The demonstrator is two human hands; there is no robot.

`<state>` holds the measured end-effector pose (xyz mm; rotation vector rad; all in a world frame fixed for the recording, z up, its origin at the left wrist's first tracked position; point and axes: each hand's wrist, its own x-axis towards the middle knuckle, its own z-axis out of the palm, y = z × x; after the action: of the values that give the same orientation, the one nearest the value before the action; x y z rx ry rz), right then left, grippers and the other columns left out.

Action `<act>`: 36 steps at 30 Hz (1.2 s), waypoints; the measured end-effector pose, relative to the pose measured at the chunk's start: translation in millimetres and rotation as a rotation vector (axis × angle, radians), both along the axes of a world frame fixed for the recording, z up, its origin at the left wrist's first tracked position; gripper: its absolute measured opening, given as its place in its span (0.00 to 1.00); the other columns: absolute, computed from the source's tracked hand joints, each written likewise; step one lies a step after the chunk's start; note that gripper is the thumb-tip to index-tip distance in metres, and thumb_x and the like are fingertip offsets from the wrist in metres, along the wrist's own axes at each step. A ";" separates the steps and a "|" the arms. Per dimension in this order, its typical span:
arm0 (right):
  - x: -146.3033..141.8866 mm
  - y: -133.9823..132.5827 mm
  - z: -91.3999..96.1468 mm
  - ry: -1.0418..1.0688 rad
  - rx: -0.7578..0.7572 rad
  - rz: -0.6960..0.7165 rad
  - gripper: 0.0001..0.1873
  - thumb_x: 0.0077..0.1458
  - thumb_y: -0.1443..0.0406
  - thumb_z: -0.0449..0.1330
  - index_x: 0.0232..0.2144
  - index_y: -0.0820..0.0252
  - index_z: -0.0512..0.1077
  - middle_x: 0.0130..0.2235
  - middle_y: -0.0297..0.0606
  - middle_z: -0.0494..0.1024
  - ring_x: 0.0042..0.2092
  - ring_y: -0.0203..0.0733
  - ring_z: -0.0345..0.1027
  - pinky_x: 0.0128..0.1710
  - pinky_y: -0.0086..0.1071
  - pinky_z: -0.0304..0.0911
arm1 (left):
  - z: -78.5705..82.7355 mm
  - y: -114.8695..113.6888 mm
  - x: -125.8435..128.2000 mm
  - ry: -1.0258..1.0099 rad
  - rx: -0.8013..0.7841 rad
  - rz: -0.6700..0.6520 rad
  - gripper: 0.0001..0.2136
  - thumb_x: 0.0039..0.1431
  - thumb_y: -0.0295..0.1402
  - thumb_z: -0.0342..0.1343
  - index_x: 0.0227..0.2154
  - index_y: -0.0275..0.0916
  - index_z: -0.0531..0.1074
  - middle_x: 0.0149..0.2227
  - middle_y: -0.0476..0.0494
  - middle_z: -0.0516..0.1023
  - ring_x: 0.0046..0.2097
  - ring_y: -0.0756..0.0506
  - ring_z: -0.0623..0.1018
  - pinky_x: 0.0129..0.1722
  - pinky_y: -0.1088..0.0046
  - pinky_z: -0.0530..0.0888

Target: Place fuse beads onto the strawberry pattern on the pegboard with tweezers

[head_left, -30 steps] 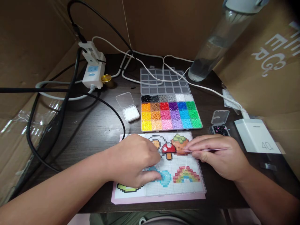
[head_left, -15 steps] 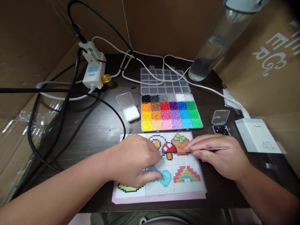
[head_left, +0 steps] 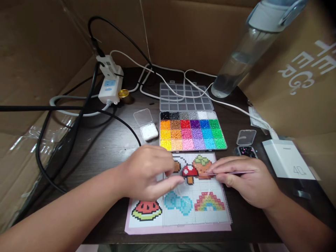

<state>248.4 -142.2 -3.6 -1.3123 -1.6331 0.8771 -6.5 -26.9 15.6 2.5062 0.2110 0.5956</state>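
A clear pegboard [head_left: 181,219] lies over a printed pattern sheet [head_left: 135,225] with a pink edge. On it sits a red, white and brown mushroom of small beads [head_left: 189,171]. My left hand [head_left: 152,171] hovers over the sheet's left half, thumb and forefinger apart near the mushroom, with nothing seen between them. In my right hand [head_left: 244,178] are slim tweezers [head_left: 243,172], their tips pointing left over the orange plant-topped picture [head_left: 202,167]. Below show a watermelon slice [head_left: 147,210], a blue picture [head_left: 181,203] and a rainbow [head_left: 209,202]. My left hand hides part of the upper left.
Behind the sheet stands an open bead case [head_left: 193,131] of many colours. A small box of white beads [head_left: 149,131] is left of it, one of dark beads [head_left: 246,151] right. A water bottle [head_left: 233,70], charger [head_left: 288,159], power strip [head_left: 110,85] and cables surround them.
My left hand has risen slightly and its thumb and forefinger have spread, uncovering more of the watermelon. My right hand keeps its hold on the tweezers. The whole view has shifted a little.
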 end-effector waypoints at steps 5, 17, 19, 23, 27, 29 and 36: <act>-1.0 1.0 -0.3 0.007 0.019 0.007 0.11 0.52 0.72 0.66 0.34 0.50 0.83 0.34 0.32 0.85 0.37 0.35 0.80 0.41 0.20 0.74 | 2.0 16.4 -6.7 -0.156 0.176 0.284 0.08 0.57 0.36 0.59 0.36 0.38 0.70 0.30 0.44 0.71 0.32 0.46 0.69 0.33 0.66 0.67; 0.6 -0.2 -5.0 -0.049 0.039 0.016 0.11 0.54 0.70 0.65 0.33 0.48 0.83 0.34 0.32 0.85 0.37 0.36 0.81 0.40 0.22 0.74 | -1.8 23.7 -3.3 0.124 0.294 0.469 0.33 0.59 0.49 0.55 0.60 0.33 0.59 0.62 0.26 0.60 0.64 0.33 0.60 0.62 0.51 0.62; 0.8 -0.4 -5.3 -0.060 0.029 0.015 0.09 0.54 0.69 0.64 0.33 0.49 0.83 0.34 0.33 0.85 0.37 0.37 0.81 0.40 0.23 0.75 | -5.5 26.1 -0.5 0.161 0.295 0.474 0.37 0.59 0.52 0.54 0.63 0.33 0.55 0.66 0.26 0.55 0.67 0.32 0.56 0.65 0.50 0.58; 1.3 -0.6 -5.3 -0.064 0.020 0.007 0.08 0.54 0.68 0.65 0.32 0.50 0.83 0.34 0.35 0.85 0.37 0.39 0.81 0.39 0.24 0.75 | -12.7 31.1 3.5 0.274 0.266 0.487 0.47 0.54 0.62 0.52 0.66 0.32 0.49 0.69 0.25 0.50 0.70 0.31 0.50 0.68 0.46 0.48; 1.2 -0.8 -5.3 -0.067 0.024 0.002 0.08 0.54 0.69 0.64 0.32 0.51 0.83 0.34 0.36 0.85 0.37 0.40 0.81 0.39 0.25 0.75 | -17.2 35.3 4.2 0.352 0.230 0.502 0.54 0.49 0.68 0.49 0.67 0.28 0.48 0.69 0.24 0.48 0.71 0.32 0.48 0.69 0.47 0.43; 0.8 -0.9 -5.3 -0.067 0.035 0.002 0.08 0.54 0.69 0.64 0.32 0.52 0.83 0.33 0.36 0.85 0.37 0.40 0.81 0.39 0.25 0.76 | -18.6 36.7 3.9 0.370 0.217 0.507 0.56 0.47 0.69 0.49 0.67 0.28 0.47 0.70 0.24 0.47 0.71 0.32 0.48 0.69 0.49 0.42; -0.3 -0.4 -5.4 -0.091 0.042 -0.011 0.07 0.54 0.68 0.64 0.30 0.53 0.83 0.33 0.39 0.85 0.36 0.42 0.81 0.36 0.27 0.76 | -20.3 37.9 2.9 0.355 0.161 0.510 0.57 0.47 0.68 0.52 0.68 0.28 0.44 0.69 0.26 0.52 0.70 0.34 0.53 0.69 0.50 0.42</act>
<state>248.0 -142.6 -8.9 -1.3477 -1.7042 0.7821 -3.6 10.9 -4.7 2.7071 0.9911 0.3586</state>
